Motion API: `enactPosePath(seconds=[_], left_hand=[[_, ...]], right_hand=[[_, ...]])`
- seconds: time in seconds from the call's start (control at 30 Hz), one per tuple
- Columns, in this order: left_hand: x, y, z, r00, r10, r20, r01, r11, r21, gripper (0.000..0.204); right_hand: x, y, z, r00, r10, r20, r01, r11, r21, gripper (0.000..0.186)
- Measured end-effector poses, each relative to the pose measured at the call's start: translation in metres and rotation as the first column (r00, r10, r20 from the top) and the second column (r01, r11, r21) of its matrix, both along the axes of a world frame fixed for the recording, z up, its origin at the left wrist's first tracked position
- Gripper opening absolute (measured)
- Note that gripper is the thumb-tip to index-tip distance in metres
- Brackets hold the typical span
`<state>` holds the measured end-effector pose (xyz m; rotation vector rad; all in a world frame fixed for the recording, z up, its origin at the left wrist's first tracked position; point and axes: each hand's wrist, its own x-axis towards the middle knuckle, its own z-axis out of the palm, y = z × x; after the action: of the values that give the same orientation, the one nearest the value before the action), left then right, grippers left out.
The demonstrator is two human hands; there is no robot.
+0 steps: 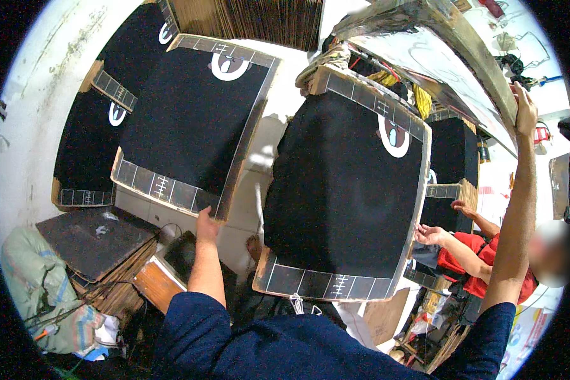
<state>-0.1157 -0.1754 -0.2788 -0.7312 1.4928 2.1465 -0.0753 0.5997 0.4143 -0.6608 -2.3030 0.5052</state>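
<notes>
My left hand (pixel 207 227) is at the near right corner of a large black panel (pixel 190 107), its fingers closed at the edge. That panel has dark gridded strips along its far and near ends and a white ring print near the far end. My right hand (pixel 524 114) is raised at the right, gripping the edge of a tilted frame (pixel 487 57) with a pale sheet in it. In front of me lies a similar black panel (pixel 342 196), also with gridded end strips and a white ring print. Neither hand touches it.
A co-worker in a red top (pixel 481 253) is at the right, one hand (pixel 430 234) by the middle panel's edge. More black panels (pixel 449 152) stand beyond. Lower left are a stack of boards (pixel 98 237) and a pale green sack (pixel 28 278). Yellow cloth (pixel 422 101) hangs under the frame.
</notes>
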Motion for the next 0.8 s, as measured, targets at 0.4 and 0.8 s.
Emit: enactPosePath(seconds=[0.4, 0.8], left_hand=[[-0.019, -0.004, 0.121, 0.951, 0.308, 0.028, -0.295, 0.876, 0.382, 0.038], [0.065, 0.036, 0.334, 0.907, 0.327, -0.264, -0.236, 0.916, 0.323, 0.051]], right_hand=[[0.001, -0.028, -0.023, 0.996, -0.07, 0.058, 0.063, 0.992, 0.114, 0.049], [-0.014, -0.071, -0.048, 0.946, -0.3, 0.122, 0.275, 0.943, 0.19, 0.062]])
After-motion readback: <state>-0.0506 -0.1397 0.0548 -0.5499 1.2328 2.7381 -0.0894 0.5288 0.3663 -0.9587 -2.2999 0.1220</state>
